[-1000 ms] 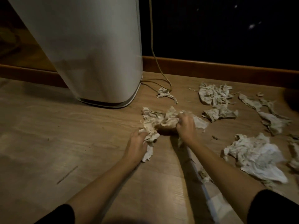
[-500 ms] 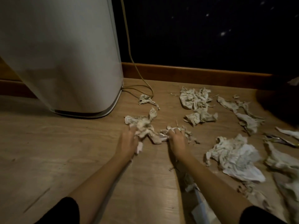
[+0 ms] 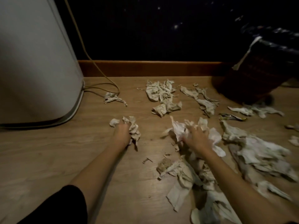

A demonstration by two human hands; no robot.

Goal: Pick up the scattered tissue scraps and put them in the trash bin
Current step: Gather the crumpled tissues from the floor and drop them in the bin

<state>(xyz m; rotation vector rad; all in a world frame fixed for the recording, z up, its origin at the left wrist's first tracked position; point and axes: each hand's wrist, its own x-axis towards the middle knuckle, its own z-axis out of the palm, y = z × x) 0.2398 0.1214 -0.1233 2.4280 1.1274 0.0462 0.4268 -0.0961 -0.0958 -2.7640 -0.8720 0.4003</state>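
Note:
Crumpled tissue scraps lie all over the wooden floor. My left hand [image 3: 121, 134] is closed on a wad of tissue [image 3: 133, 129] pressed to the floor. My right hand [image 3: 196, 138] is blurred, fingers spread over a white tissue clump [image 3: 178, 129], grasping it. More scraps lie ahead [image 3: 159, 92], to the right [image 3: 258, 152] and under my right forearm [image 3: 181, 173]. A small scrap [image 3: 113, 98] lies by the cable. The dark woven trash bin [image 3: 258, 73], lined with a black bag, stands at the far right.
A tall white appliance [image 3: 35, 62] stands at the left with a yellowish cable [image 3: 103, 85] looping on the floor. A wooden skirting board [image 3: 145, 68] runs under a dark wall. Small paper crumbs [image 3: 147, 160] dot the floor between my arms.
My hands have pulled apart: the left keeps its wad in place, the right has swung to the right onto another clump. The view has turned right, bringing the trash bin into sight.

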